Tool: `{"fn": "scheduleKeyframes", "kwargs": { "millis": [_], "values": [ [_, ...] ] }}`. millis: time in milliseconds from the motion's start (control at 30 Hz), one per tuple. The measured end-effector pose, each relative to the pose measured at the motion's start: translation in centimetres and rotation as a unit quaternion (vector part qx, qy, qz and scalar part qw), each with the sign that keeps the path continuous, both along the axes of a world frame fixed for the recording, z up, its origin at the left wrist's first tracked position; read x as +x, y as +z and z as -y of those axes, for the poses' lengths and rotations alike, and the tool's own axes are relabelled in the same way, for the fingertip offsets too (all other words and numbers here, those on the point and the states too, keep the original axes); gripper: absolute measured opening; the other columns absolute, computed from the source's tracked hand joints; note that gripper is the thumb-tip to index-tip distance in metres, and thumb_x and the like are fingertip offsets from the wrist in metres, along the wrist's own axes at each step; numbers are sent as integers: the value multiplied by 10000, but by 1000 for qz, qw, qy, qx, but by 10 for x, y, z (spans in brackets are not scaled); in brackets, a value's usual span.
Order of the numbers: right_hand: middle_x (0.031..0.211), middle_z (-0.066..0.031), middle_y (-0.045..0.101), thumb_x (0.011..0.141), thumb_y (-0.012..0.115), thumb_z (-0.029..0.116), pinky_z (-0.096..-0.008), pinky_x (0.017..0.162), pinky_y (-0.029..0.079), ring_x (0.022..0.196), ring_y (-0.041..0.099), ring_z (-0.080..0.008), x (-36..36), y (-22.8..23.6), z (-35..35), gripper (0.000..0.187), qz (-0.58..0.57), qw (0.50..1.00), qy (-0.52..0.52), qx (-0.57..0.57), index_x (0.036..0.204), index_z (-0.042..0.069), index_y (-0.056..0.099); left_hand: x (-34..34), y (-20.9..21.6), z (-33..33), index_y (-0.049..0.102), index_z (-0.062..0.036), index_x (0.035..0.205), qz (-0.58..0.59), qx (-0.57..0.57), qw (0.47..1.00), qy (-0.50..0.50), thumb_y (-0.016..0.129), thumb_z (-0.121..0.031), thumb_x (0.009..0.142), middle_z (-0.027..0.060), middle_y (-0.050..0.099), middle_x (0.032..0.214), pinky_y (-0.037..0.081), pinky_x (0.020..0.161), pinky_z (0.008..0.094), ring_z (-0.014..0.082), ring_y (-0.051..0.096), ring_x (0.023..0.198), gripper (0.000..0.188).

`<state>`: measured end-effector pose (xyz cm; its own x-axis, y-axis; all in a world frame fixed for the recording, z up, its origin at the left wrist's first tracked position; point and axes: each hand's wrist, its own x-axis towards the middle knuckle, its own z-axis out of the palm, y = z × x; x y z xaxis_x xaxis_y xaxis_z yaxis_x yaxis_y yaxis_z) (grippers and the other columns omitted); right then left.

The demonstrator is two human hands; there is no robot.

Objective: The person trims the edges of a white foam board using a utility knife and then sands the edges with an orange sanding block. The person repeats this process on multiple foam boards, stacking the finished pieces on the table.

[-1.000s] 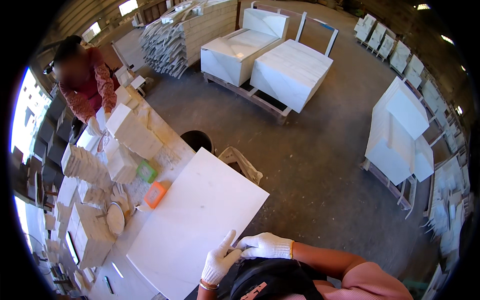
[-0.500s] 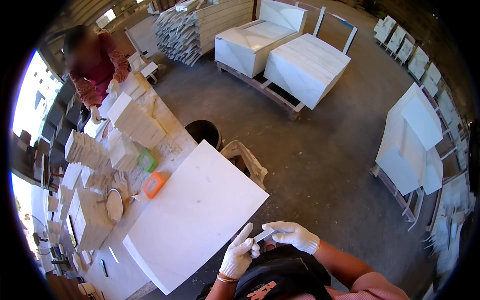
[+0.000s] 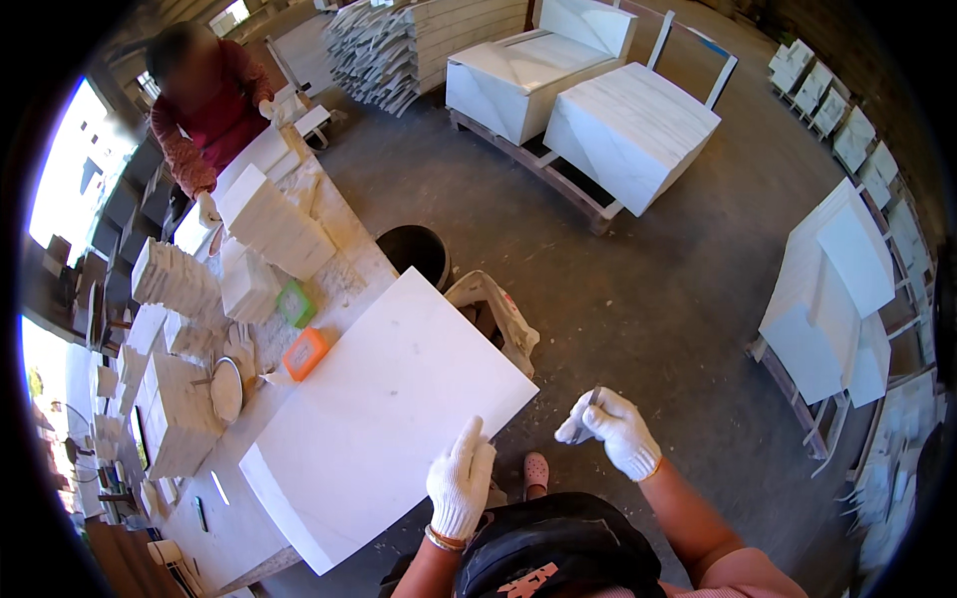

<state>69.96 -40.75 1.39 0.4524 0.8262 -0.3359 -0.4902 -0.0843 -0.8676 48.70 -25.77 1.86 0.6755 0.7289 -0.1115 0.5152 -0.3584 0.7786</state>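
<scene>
A large white slab lies flat on the workbench at centre-left of the frame, one corner overhanging toward the lower centre. The left hand, in a white glove, rests flat on the slab's near edge, fingers extended, gripping nothing. The right hand, also gloved, is raised clear of the slab to its right, fingers closed around a small thin grey tool; what kind of tool cannot be made out. An orange box and a green box sit on the bench just beyond the slab's far edge. A black bucket stands on the floor near the slab's upper corner. Stacks of white tiles occupy the bench at upper left, where another person works
</scene>
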Motion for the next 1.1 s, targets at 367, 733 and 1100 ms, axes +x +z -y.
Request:
{"fn": "scheduleKeyframes", "kwargs": {
  "millis": [367, 733, 1100],
  "values": [
    [964, -30, 639, 1020, 571, 124, -249, 620, 501, 732, 580, -74, 35, -14, -29, 337, 239, 956, 48, -163, 1352, 100, 622, 69, -38, 11, 549, -52, 1354, 9, 280, 932, -229, 742, -375, 788, 188, 530, 1397, 306, 1113, 568, 394, 447, 1331, 680],
    [1060, -69, 735, 954, 631, 172, -368, 785, 568, 912, 712, -278, 49, -41, -61, 313, 563, 805, 169, -79, 1263, 213, 668, -34, -58, -102, 424, -75, 1524, -199, 302, 930, -62, 569, -427, 953, 162, 360, 1609, 215, 1217, 536, 393, 296, 1496, 686],
    [828, -53, 672, 944, 549, 144, -383, 635, 552, 738, 685, -266, 49, -40, -74, 398, 656, 705, 257, -81, 1292, 302, 659, -43, -65, -138, 377, -63, 1551, -242, 310, 920, 2, 542, -385, 969, 123, 296, 1649, 180, 1232, 530, 379, 241, 1518, 686]
  ]
}}
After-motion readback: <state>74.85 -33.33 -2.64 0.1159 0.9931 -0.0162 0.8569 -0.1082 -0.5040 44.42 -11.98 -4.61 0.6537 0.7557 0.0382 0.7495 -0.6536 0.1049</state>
